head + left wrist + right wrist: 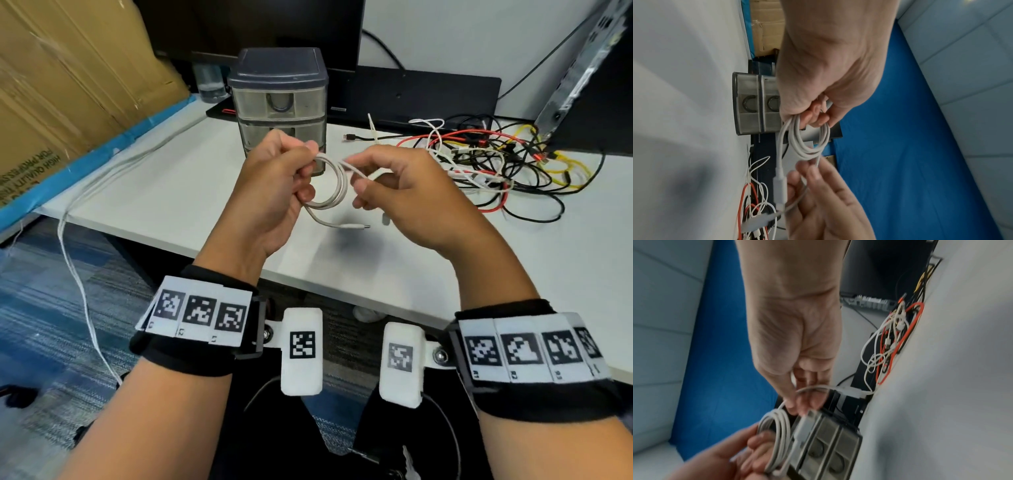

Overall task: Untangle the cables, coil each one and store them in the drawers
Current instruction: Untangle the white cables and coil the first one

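White desk surface is seen beneath both hands. One coiled white cable is gripped by the curled left hand, its loose strand pinched by the right hand. One grey three-drawer plastic cabinet and one tangled cable pile are shown whole only by the head view.

Drawer unit stands on the table, cable tangle to its right.

bare table ahead-left, drawer unit behind, cable tangle right
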Motion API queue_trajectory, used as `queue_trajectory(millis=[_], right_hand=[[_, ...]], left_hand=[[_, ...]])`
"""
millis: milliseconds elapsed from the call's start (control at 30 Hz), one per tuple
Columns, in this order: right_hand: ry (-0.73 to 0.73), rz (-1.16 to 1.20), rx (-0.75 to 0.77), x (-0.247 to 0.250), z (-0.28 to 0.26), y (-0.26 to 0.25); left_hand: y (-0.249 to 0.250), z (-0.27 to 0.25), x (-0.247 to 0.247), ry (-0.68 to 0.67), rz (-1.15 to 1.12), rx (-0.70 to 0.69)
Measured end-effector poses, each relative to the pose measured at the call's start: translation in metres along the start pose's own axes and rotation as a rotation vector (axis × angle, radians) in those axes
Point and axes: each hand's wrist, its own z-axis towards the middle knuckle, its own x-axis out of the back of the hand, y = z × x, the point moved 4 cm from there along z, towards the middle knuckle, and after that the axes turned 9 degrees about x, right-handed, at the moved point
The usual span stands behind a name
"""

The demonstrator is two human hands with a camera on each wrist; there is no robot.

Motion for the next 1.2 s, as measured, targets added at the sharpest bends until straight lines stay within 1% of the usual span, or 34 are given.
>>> queue_trajectory(millis=[67,133,200,267,367,467,533,633,767,867,967,1067,1200], right_hand=[[0.006,-0.079,-0.049,0.009,-0.004,0.005],[0.021,-0.213,-0.045,0.015,-0.005,0.008],[0.087,-0.260,-0.033,0.019,-0.003,0.008],[0.185,-0.168,-0.044,0.022,0.001,0.006],[0.312,-0.011,-0.013,0.022,0.007,0.002],[0.385,0.081,-0.022,0.017,0.010,0.004],[0.407,0.104,-0.034,0.014,0.010,0.006],[0.375,0.104,-0.040,0.009,0.009,0.007],[0.290,0.135,-0.051,0.001,0.006,0.007],[0.199,0.107,-0.106,-0.001,0.005,0.008],[0.132,0.110,-0.148,-0.001,0.007,0.009],[0.134,0.095,-0.121,-0.002,0.008,0.008],[0.105,0.099,-0.149,-0.003,0.009,0.007]], left_hand=[[0.001,0.000,0.001,-0.012,-0.007,-0.014],[0.001,0.000,0.000,-0.033,-0.021,-0.019],[-0.001,0.000,-0.003,-0.069,-0.036,-0.021],[-0.003,-0.001,-0.005,-0.111,-0.052,-0.018],[-0.005,-0.001,-0.009,-0.162,-0.055,-0.011],[-0.008,0.000,-0.012,-0.185,-0.021,-0.009],[-0.010,0.000,-0.012,-0.190,0.000,-0.011],[-0.013,0.002,-0.011,-0.188,0.003,-0.019],[-0.014,0.004,-0.011,-0.140,-0.038,-0.023],[-0.015,0.005,-0.008,-0.090,-0.045,-0.026],[-0.018,0.006,-0.007,-0.075,-0.059,-0.029],[-0.018,0.006,-0.008,-0.072,-0.072,-0.037],[-0.018,0.006,-0.008,-0.072,-0.048,-0.039]])
